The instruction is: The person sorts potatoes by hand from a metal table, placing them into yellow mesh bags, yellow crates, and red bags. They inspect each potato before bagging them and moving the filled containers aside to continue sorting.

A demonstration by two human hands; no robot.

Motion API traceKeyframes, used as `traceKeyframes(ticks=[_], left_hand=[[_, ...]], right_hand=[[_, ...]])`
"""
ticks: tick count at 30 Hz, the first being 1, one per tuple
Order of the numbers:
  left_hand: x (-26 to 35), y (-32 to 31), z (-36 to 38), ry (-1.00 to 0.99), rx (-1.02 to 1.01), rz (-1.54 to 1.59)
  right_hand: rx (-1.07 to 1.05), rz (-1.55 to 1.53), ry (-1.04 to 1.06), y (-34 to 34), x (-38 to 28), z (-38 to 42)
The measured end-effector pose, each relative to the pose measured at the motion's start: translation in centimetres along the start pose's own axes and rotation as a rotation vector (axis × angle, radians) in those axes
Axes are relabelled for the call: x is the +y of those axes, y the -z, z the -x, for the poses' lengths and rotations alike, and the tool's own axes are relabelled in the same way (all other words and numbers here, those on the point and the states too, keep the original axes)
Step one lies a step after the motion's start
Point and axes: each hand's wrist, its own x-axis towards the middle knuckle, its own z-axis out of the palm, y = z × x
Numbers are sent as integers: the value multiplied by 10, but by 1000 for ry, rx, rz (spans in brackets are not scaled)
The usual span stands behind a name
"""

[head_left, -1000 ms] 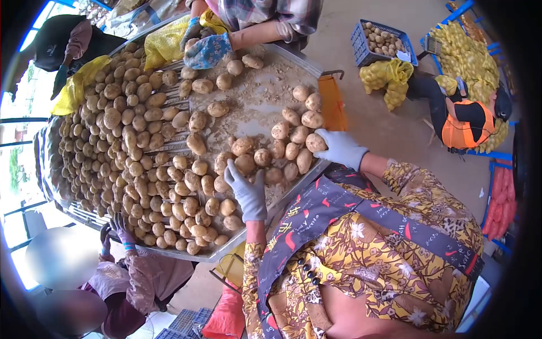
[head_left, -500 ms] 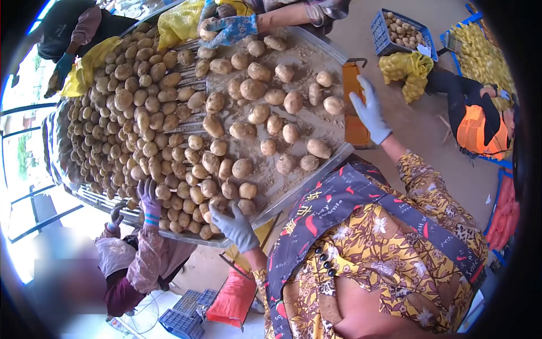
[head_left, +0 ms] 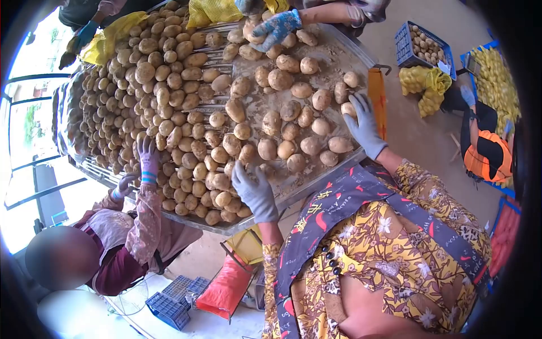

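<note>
Both my hands wear grey gloves over a tray of dusty potatoes [head_left: 280,79]. My left hand [head_left: 255,193] is open at the near edge, its spread fingertips against the potatoes around it. At the tray's right end, my right hand [head_left: 366,127] reaches in with its fingers stretched out. A single potato [head_left: 349,109] lies between its thumb and forefinger, touching or nearly touching the glove. Loose soil covers the metal tray floor [head_left: 248,76] between the spaced potatoes. To the left, potatoes lie densely packed over metal rollers [head_left: 212,107].
A co-worker's blue patterned glove [head_left: 278,28] is over potatoes at the far side; another's lilac glove [head_left: 148,155] touches the pile at left. An orange panel [head_left: 377,101], blue crate [head_left: 403,48] and yellow net bag [head_left: 429,90] stand right. A red sack [head_left: 224,287] lies below.
My view has shifted, so the tray appears further right. My right hand has come down toward the end potato. My left hand's fingers have moved along the near-edge potatoes.
</note>
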Motion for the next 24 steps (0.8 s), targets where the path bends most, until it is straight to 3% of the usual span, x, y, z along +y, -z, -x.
traceKeyframes(ticks=[4, 6, 8, 10, 12, 13, 16, 18, 21, 24], left_hand=[[-15, -19, -65, -22, 26, -278], [5, -35, -69, 53, -108, -571], [21, -53, -52, -78, -103, -346], [49, -59, -22, -183, -435, -258], [49, -54, 11, -376, -411, -85], [51, -39, 16, -284, -344, 86], [4, 10, 16, -214, 83, -148], [-40, 40, 19, 60, 193, -206], [-82, 38, 24, 180, 167, -362], [-21, 23, 25, 70, -109, -353]], right_hand=[[1, 37, 10, -6, 10, 2], [2, 4, 20, -8, 13, 3], [4, -32, 29, -10, 16, 3], [4, -8, 15, -10, 17, 5], [-15, 5, 11, -6, 12, 4], [-15, 12, 9, -6, 12, 4], [-24, 18, 4, -3, 11, 4], [-33, 60, 24, -5, 14, 4], [-48, 65, 10, -5, 14, 3], [-57, 64, 12, 0, 18, 0]])
